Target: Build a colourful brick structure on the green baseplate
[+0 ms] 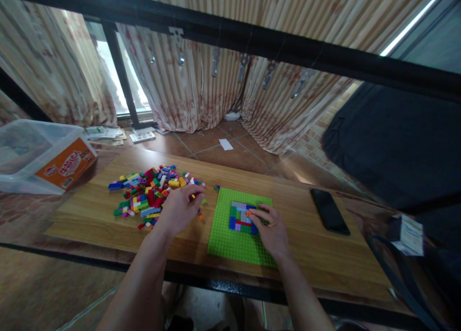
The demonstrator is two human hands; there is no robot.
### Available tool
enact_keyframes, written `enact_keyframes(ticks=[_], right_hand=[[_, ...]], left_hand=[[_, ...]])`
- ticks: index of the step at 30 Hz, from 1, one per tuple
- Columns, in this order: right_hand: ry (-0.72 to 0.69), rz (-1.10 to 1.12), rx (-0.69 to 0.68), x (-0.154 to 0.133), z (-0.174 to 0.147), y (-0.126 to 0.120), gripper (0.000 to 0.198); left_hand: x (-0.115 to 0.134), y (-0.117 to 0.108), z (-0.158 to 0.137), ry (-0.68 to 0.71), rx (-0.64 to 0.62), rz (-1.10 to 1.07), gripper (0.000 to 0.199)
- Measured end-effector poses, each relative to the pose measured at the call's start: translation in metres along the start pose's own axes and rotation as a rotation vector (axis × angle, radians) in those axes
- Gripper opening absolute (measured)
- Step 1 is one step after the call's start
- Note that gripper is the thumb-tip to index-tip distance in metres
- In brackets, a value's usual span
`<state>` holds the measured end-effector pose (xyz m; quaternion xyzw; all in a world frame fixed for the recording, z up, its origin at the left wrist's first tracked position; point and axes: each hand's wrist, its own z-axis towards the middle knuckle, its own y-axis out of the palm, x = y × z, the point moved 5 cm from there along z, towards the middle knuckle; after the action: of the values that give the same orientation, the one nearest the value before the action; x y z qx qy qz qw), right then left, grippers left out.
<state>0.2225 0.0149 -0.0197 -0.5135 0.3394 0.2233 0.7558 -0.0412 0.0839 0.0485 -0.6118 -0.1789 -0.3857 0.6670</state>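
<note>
On the wooden tabletop lies a green baseplate (pixel 225 244) with a low structure of blue, grey, green, red and purple toy bricks (pixel 238 218) on it. My right hand (pixel 272 230) reaches over the structure's right side, thumb and fingers closed on a small orange brick (pixel 249 214) that is partly covered. Whether this brick touches the layer below, I cannot tell. My left hand (pixel 180 210) hovers by the right edge of a loose brick pile (pixel 151 192), its fingers pinched together. A speck of yellow shows at those fingertips, too small to name.
A black phone (pixel 329 211) lies on the table's right part. To the left stands a clear plastic bin (pixel 32 177) with an orange label. A dark metal bar (pixel 230 36) with hanging clips crosses above the table. Striped curtains (pixel 194 91) hang behind.
</note>
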Motion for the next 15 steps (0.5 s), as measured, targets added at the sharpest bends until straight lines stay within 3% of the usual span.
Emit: enact_keyframes(ticks=[4,8,11,15], right_hand=[[0.0,-0.007,0.016,-0.003,-0.001,0.0,0.021],[-0.005,-0.034,0.012,-0.007,-0.002,0.0,0.023],[-0.016,-0.047,0.003,-0.008,-0.002,-0.001,0.024],[-0.032,-0.049,-0.006,-0.008,-0.001,-0.002,0.024]], left_hand=[[0.027,0.034,-0.009,0.089,-0.211,-0.035,0.026],[0.051,0.078,-0.022,0.052,-0.366,0.019,0.028],[0.061,0.099,-0.028,0.057,-0.404,0.019,0.031],[0.063,0.11,-0.033,0.033,-0.431,-0.007,0.04]])
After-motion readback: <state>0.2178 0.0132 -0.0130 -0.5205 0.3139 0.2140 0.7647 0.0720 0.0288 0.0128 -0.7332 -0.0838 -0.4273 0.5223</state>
